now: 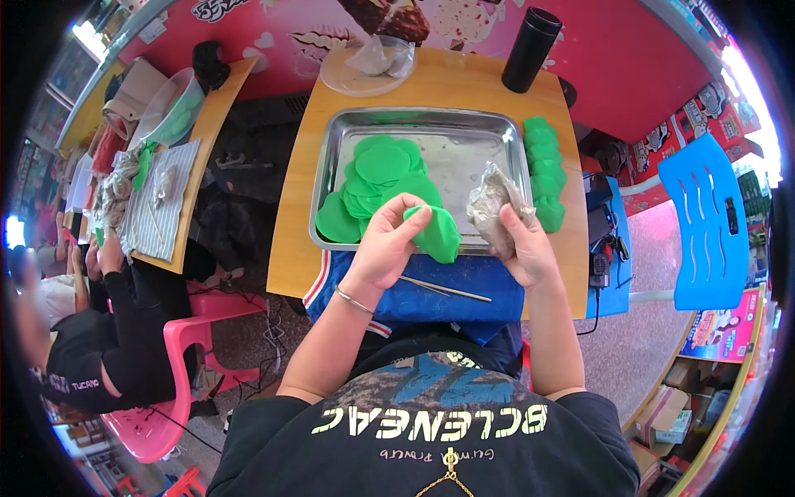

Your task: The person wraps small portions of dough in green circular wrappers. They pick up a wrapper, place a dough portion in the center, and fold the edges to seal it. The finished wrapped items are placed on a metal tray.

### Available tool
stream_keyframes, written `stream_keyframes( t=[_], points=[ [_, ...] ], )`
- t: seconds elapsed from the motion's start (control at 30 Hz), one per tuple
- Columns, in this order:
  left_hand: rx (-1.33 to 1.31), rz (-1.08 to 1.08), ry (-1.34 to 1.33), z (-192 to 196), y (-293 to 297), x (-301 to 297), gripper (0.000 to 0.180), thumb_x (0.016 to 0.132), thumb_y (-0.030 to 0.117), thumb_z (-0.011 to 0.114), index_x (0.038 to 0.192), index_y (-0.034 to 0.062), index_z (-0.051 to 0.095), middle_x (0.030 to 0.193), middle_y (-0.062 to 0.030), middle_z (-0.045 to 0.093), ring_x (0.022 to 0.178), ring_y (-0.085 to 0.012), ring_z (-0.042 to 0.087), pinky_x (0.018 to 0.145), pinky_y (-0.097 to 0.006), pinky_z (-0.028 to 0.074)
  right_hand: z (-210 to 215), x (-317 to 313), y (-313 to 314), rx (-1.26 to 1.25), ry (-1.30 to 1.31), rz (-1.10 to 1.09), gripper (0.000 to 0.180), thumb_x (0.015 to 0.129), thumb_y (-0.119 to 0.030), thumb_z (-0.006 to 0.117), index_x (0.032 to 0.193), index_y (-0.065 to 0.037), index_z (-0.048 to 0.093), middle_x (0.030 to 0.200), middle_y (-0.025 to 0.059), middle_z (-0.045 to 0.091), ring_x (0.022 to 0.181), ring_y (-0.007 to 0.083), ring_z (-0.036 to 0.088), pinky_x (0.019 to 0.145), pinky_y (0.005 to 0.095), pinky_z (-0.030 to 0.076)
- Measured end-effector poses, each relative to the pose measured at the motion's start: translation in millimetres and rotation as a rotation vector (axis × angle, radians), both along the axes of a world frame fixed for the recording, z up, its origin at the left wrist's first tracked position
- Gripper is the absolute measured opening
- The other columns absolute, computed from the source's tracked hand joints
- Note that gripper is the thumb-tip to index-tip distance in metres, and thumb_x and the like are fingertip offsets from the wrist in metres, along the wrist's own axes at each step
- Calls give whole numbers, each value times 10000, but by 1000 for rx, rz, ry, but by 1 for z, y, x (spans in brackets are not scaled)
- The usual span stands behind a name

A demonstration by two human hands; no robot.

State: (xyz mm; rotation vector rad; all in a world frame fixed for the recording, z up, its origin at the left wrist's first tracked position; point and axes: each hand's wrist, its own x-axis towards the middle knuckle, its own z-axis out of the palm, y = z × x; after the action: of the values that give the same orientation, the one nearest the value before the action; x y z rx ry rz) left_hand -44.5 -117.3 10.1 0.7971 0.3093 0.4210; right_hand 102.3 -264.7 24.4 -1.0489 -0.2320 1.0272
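Just beyond my fingers lies the steel tray (464,161), its metal shiny and its rim rounded. Its left part, ahead of my left hand (381,247), holds a heap of thin, smooth green discs (381,166) overlapping one another; its right part, beyond my right fingertips, is mostly bare metal. Farther ahead, past the tray, a round plate (338,76) carries a crumpled see-through bag (389,60) with something pale in it.

Right of my right hand (530,248), beside the tray, a bumpy green row (544,170) of rounded shapes runs along the wooden table (286,240). A black cup (531,50) stands well ahead of those fingers. Below and between my hands, thin sticks (472,295) lie on a blue cloth (497,280).

My left thumb and forefinger are pinched together on a soft, bent green piece (439,236), over the tray's near edge. My right fingers and thumb are closed around a wrinkled, greyish lump (494,207); I cannot tell what wraps it.
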Motion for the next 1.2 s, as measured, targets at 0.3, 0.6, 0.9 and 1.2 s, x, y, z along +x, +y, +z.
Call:
stream_keyframes(
  t=[0.3, 0.6, 0.9, 1.2],
  points=[
    [-69, 174, 8, 6, -5, 4, 61, 884, 123, 556, 918, 80, 529, 856, -9, 604, 767, -92, 591, 673, -259, 498, 6, -13, 1, 67, -193, -42, 378, 775, 14, 648, 1134, 7, 531, 990, 59, 613, 879, 123, 597, 779, 238, 489],
    [-78, 236, -3, 8, -14, 7, 65, 883, 115, 556, 907, 68, 519, 844, -17, 604, 756, -96, 592, 663, -259, 505, 14, -27, 9, 17, -473, -158, 223, 772, -3, 666, 980, 4, 586, 868, 15, 615, 784, 65, 561, 711, 213, 462],
    [-31, 315, -25, 6, -17, 10, 70, 878, 103, 563, 896, 54, 516, 832, -19, 599, 733, -86, 581, 642, -248, 499, 10, -30, 7, -75, -712, -219, 147, 761, -28, 685, 870, -14, 586, 753, -36, 556, 684, 28, 476, 607, 186, 396],
    [68, 390, -33, -1, -25, 13, 68, 874, 77, 564, 902, 40, 515, 846, -24, 598, 767, -63, 562, 670, -203, 459, 9, -32, 13, -14, -593, -167, 148, 793, -41, 655, 915, -21, 571, 783, -30, 559, 709, 42, 500, 623, 199, 415]
  ],
)
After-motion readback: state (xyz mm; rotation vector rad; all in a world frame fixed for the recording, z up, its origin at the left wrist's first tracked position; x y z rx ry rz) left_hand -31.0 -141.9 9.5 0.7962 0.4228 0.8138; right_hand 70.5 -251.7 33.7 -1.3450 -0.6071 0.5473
